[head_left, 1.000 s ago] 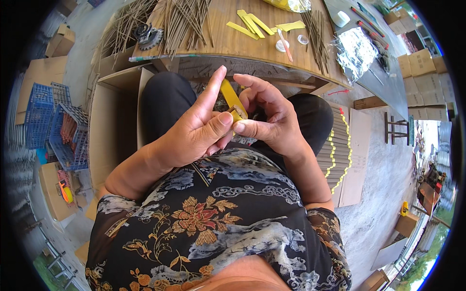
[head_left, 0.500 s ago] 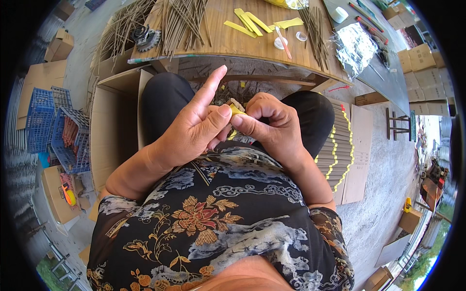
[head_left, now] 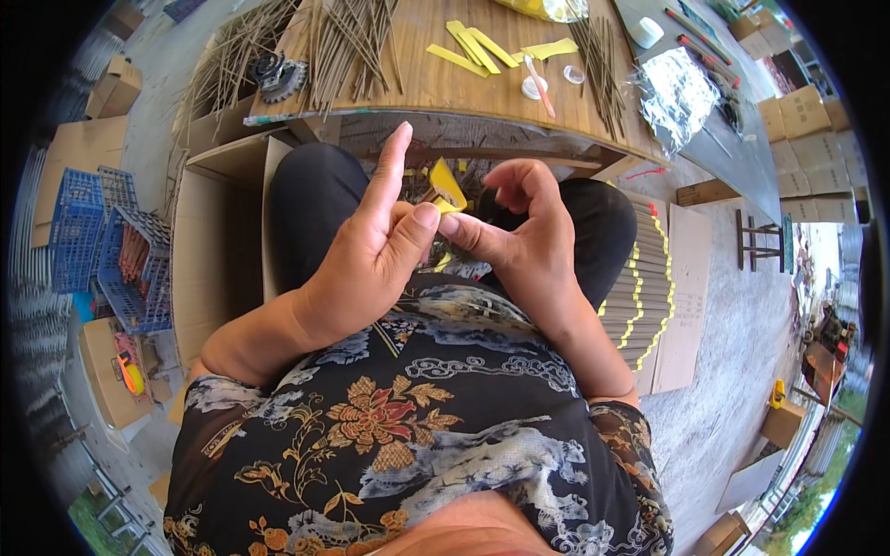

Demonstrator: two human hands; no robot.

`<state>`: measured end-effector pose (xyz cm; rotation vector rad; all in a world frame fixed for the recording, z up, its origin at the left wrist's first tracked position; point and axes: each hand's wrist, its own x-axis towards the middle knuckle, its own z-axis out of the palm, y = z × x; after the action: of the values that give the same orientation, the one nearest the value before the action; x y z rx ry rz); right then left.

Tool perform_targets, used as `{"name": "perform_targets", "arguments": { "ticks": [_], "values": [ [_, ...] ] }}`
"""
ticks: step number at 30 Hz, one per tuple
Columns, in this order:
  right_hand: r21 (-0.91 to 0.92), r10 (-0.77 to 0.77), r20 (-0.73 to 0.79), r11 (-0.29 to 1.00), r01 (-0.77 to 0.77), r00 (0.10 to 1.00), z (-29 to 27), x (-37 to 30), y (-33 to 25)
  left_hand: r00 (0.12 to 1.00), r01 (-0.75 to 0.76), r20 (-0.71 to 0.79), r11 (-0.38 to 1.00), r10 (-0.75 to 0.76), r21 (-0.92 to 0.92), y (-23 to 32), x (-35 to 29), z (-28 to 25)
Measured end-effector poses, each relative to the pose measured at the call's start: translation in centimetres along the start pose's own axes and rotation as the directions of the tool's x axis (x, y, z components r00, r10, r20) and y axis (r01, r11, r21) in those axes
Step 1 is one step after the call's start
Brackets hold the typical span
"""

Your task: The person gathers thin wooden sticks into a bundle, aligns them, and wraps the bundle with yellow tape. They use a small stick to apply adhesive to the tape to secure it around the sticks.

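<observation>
Pinching a yellow paper strip [head_left: 447,185] between thumb and fingers, the left hand [head_left: 371,259] and the right hand [head_left: 519,236] meet over the person's lap. The left hand's thumb presses the strip against its curled fingers, and its pointing finger sticks straight up. The right hand is mostly closed, with its thumb tip touching the left thumb at the strip. I cannot tell if a thin stick is hidden inside the paper.

A second ago the strip stood up long between the hands. Half a second ago only a small yellow bit showed. Now a short folded corner pokes up above the thumbs, and the right hand's fingers have lifted a little. So it looks like the paper is being rolled or folded tight, and that work seems partly done.

Past the hands is the wooden tabletop [head_left: 436,88]. On it lie more yellow strips [head_left: 477,46], a bunch of thin brown sticks [head_left: 357,42] and a sheet of shiny foil [head_left: 677,88]. By the right leg sits a stack of finished sticks with yellow tips [head_left: 640,292]. On the left side stand an open cardboard box [head_left: 218,250] and blue plastic crates [head_left: 97,236].
</observation>
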<state>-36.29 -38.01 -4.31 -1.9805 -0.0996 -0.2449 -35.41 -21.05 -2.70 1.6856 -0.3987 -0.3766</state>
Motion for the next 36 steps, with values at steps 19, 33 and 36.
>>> {"name": "perform_targets", "arguments": {
  "ticks": [19,33,36],
  "values": [
    [0.272,0.094,0.205,0.951,-0.149,0.974,-0.7,-0.6,-1.0,0.989,-0.131,-0.055,0.984,0.139,0.123,-0.1,-0.2,1.0],
    [0.649,-0.117,0.542,0.687,-0.326,0.832,-1.7,-0.2,2.2,0.900,0.219,0.429,0.927,-0.072,-0.305,0.5,0.5,-0.2],
    [0.627,-0.122,0.522,0.726,-0.283,0.844,-1.8,-0.2,2.2,0.899,0.267,0.428,0.892,-0.094,-0.365,-0.1,0.6,0.0]
  ]
}}
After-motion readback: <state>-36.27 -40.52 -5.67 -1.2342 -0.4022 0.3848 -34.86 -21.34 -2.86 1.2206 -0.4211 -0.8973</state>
